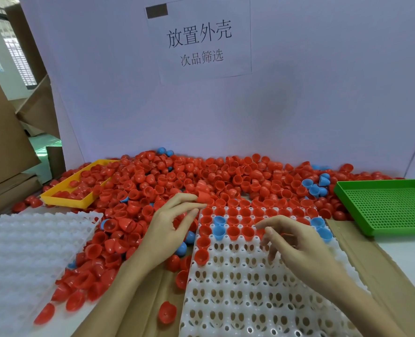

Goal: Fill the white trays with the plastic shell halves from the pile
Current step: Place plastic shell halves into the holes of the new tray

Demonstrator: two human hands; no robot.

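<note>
A big pile of red shell halves (pixel 182 176), with a few blue ones mixed in, spreads across the back of the table. A white tray (pixel 245 288) with round sockets lies in front of me; its far rows hold red shells and some blue shells (pixel 219 231), the near rows are bare. My left hand (pixel 170 227) is at the tray's far left corner and pinches a red shell half (pixel 203 197) between thumb and fingertips. My right hand (pixel 296 244) hovers over the tray's middle, fingers loosely curled and holding nothing.
A second white tray (pixel 31 244) lies upside down at the left. A yellow tray (pixel 67 198) holding red shells sits at the back left, a green perforated tray (pixel 391 205) at the right. Brown cardboard (pixel 372 259) lies under the work tray. A white board with a paper sign stands behind.
</note>
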